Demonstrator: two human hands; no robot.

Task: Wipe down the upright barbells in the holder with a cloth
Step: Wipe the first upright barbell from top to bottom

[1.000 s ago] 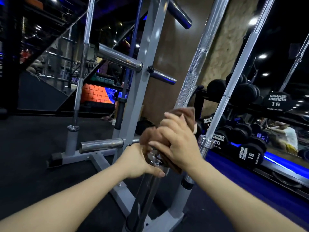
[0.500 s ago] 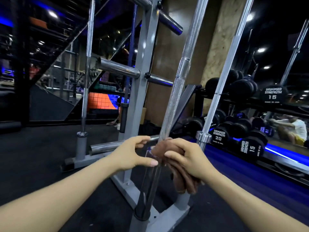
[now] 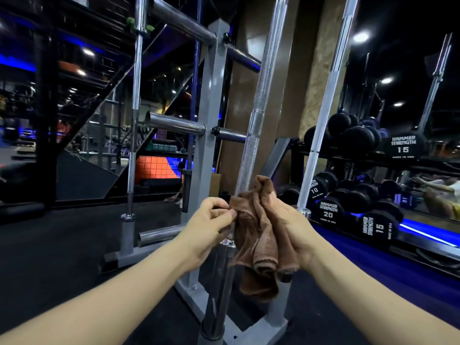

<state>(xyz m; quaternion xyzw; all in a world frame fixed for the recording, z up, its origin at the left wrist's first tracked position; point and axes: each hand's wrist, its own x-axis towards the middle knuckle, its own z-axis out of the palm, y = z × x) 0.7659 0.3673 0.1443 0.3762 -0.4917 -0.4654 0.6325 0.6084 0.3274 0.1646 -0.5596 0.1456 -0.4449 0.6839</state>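
A brown cloth hangs bunched in front of the nearest upright barbell, just above its collar. My right hand grips the cloth from the right. My left hand pinches the cloth's left edge with fingertips. The barbell's dark sleeve drops into a tube of the grey holder. A second upright barbell stands to the right and a third to the left.
Chrome plate pegs stick out of the holder's post toward me. A dumbbell rack with black dumbbells lines the right side, beside a mirror. Dark rubber floor lies to the left, blue flooring to the right.
My right hand has loosened the cloth from around the bar, so it now hangs open. My left hand moved from beside the bar to pinch the cloth's edge. The view tilted up.
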